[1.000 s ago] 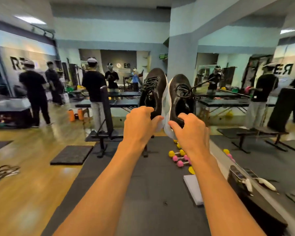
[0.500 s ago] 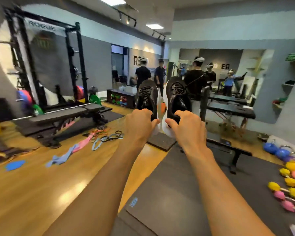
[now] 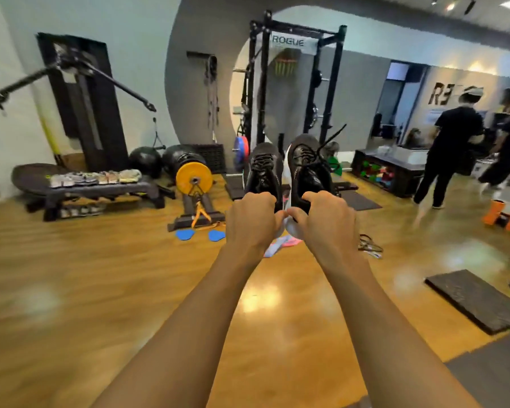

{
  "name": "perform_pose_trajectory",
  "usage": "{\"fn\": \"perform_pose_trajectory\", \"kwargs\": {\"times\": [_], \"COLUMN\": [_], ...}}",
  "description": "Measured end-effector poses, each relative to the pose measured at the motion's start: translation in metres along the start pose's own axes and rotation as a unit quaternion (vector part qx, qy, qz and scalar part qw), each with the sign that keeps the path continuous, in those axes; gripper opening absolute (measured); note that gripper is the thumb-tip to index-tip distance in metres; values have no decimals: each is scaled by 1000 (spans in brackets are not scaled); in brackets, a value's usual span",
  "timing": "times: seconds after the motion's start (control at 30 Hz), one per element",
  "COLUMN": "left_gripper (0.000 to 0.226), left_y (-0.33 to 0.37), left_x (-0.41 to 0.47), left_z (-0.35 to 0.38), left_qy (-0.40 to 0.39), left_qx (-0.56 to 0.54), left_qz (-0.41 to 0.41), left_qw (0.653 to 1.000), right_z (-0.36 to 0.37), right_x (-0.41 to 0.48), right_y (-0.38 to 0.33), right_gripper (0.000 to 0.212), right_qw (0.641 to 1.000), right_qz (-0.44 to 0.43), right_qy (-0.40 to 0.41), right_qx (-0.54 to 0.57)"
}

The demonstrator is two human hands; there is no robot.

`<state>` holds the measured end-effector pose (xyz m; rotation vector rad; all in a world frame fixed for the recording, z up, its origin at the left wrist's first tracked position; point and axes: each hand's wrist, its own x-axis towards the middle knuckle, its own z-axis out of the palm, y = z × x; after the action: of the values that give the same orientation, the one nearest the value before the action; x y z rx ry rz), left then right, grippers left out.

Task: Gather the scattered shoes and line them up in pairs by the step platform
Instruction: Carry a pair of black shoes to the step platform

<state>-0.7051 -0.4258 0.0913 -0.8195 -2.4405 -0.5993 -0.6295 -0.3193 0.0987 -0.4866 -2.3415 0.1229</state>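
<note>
Item: pair of black lace-up shoes with white soles, carried at arm's length, toes up. The left shoe (image 3: 262,172) is gripped at its heel end by the left hand (image 3: 252,222), fingers curled closed around it; the right shoe (image 3: 308,169) is gripped likewise by the right hand (image 3: 327,222), a loose lace trailing upward from it. The two shoes are held side by side, soles nearly touching, directly above and beyond the knuckles. Destination: the step platform (image 3: 100,189), well apart at far left across the wooden floor (image 3: 100,290), with a row of lighter-coloured shoes (image 3: 95,178) already laid along its top and more shoes (blurred, count not to be told) beneath it. Handling note: the carry is judged to be the step in hand; the pair is best kept together with both grips firm, the trailing lace minded, and the shoes set down toes aligned next to the existing row so that the pairing is kept. Obstacles to be skirted on the way: the yellow weight plate (image 3: 194,178) and the blue pads (image 3: 185,234) on the floor.
</note>
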Motion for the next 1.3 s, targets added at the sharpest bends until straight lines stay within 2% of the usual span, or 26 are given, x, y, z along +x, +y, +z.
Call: {"fn": "perform_pose_trajectory", "kwargs": {"times": [0.2, 0.33, 0.5, 0.7, 1.1, 1.3], "left_gripper": [35, 46, 50, 41, 38, 36], "left_y": [-120, -192, -278, -393, -623, -737], "left_x": [82, 129, 167, 222, 404, 478], "left_z": [28, 41, 48, 74, 166, 222], "left_qy": [8, 18, 33, 45, 43, 17], "left_qx": [71, 107, 133, 154, 110, 117], "left_qz": [-109, -175, -238, -260, -246, -275], "left_qw": [991, 979, 962, 952, 962, 954], "right_z": [123, 189, 264, 365, 575, 697], "right_x": [95, 153, 205, 262, 435, 507], "right_y": [-69, -118, -181, -257, -382, -438], "right_gripper": [31, 37, 28, 28, 35, 33], "right_qw": [990, 982, 961, 947, 958, 948], "right_qz": [-72, -114, -172, -203, -182, -174], "right_qy": [-61, -70, -108, -128, -139, -193], "right_qx": [108, 137, 190, 211, 171, 185]}}
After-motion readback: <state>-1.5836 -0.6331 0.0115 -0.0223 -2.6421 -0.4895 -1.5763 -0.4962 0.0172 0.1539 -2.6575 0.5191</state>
